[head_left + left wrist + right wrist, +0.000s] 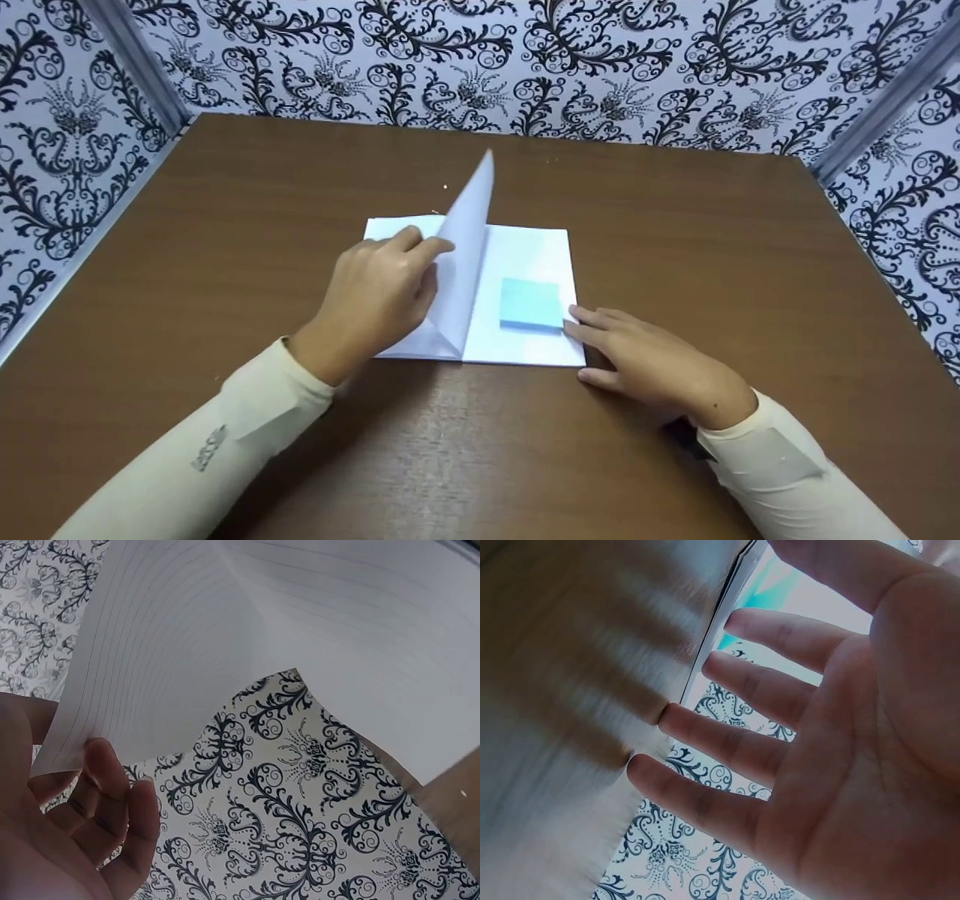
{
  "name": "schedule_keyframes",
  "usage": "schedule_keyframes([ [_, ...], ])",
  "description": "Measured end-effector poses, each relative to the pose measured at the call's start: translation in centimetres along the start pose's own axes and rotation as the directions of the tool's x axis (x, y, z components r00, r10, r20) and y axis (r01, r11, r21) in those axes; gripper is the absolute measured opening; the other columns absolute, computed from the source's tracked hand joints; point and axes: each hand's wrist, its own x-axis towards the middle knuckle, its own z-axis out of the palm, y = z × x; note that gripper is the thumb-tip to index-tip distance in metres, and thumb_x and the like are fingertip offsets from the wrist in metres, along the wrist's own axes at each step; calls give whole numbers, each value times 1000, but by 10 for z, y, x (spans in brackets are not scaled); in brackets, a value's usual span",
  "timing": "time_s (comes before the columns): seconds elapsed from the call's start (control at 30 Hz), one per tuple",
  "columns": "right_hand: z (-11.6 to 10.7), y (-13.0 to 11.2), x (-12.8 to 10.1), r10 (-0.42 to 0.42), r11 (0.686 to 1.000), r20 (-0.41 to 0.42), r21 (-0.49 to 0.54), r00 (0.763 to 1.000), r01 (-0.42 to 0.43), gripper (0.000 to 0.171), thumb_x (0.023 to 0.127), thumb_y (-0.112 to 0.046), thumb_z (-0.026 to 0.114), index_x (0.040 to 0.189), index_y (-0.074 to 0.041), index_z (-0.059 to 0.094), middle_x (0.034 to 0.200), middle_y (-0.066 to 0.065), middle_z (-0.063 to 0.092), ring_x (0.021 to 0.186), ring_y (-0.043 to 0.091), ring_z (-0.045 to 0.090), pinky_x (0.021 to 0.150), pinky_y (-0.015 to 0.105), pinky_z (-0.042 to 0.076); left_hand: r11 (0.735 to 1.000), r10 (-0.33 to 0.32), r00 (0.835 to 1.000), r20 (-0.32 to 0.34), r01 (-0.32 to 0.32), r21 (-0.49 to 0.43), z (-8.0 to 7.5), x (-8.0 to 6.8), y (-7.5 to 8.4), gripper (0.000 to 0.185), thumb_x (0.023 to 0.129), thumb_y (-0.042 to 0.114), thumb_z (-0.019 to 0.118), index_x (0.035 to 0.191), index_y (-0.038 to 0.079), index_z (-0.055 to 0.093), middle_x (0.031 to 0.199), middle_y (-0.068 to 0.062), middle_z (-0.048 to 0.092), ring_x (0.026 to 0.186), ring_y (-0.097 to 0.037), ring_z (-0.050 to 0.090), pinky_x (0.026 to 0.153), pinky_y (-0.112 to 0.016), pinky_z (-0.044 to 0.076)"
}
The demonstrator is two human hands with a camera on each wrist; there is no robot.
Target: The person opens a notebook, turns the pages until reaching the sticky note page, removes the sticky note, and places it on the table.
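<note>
An open notebook (525, 251) with white pages lies on the brown table. My left hand (384, 281) pinches the edge of a raised page (471, 217) that stands up near the fold. In the left wrist view, thumb and fingers hold that lined sheet (157, 652) at its corner. A light blue pad of sticky notes (530, 303) rests on the right-hand page. My right hand (637, 352) lies beside the notebook's right edge, fingers extended, fingertips at the edge by the pad. The right wrist view shows its fingers (720, 742) straight and spread, holding nothing.
The brown wooden table (300, 180) extends around the notebook on all sides. Patterned black-and-white wall covering (465, 67) stands behind it and at both sides. A few tiny white specks lie just beyond the notebook.
</note>
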Motion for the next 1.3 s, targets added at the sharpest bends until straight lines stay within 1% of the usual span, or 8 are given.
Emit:
schedule_keyframes([
  [0.17,0,-1,1,6,1000,6,-1,1000,-6,62,97,-32,64,150,-8,45,160,15,37,144,43,37,114,58,33,999,-24,999,23,23,42,-7,-10,-7,22,87,4,61,102,11,75,72,-6,61,46,-21,47,45,-36,39],
  [0.33,0,-1,2,-4,1000,-3,-10,1000,4,62,97,-32,65,149,-7,46,159,15,38,144,43,38,114,57,34,994,-76,997,24,74,75,-12,-19,-14,23,85,2,60,98,11,76,70,-6,62,45,-18,42,43,-35,37],
  [0.53,0,0,3,-17,1000,-4,-15,1000,16,61,96,-31,65,149,-6,46,158,16,39,143,44,39,114,57,34,988,-117,992,52,111,108,-16,-28,-17,24,83,1,58,95,11,76,68,-5,62,45,-15,37,41,-33,33],
  [0.63,-1,0,3,-12,1000,-4,-16,1000,12,61,96,-31,65,149,-6,46,158,17,39,143,45,38,114,58,34,984,-137,989,62,129,121,-16,-30,-18,25,81,0,58,94,11,76,67,-6,63,44,-17,36,43,-33,32],
  [0.8,-1,1,2,-11,1000,-3,-14,1000,11,61,97,-31,65,149,-5,46,158,17,38,143,46,38,114,59,33,980,-155,984,85,143,136,-16,-35,-19,21,80,0,61,92,9,76,69,-9,66,44,-19,38,47,-34,32],
  [0.93,-1,1,2,-10,1000,-10,-17,1000,9,61,96,-31,66,148,-6,47,158,17,39,142,45,39,113,58,34,979,-159,982,105,144,143,-15,-38,-23,21,79,-2,60,91,7,76,71,-11,68,44,-22,42,46,-36,35],
  [1.17,-1,1,2,-4,1000,-3,-12,1000,4,61,97,-31,65,149,-6,46,159,16,38,143,44,38,114,58,34,976,-170,975,145,146,159,-12,-45,-28,21,75,-5,59,84,7,74,64,-10,61,43,-24,47,41,-38,36],
  [1.3,0,1,3,-14,1000,-8,-7,1000,14,61,96,-30,66,148,-5,46,158,17,39,142,45,39,114,58,34,971,-187,960,208,148,188,-8,-49,-31,17,75,-4,60,77,9,72,60,-9,58,42,-24,47,38,-41,36],
])
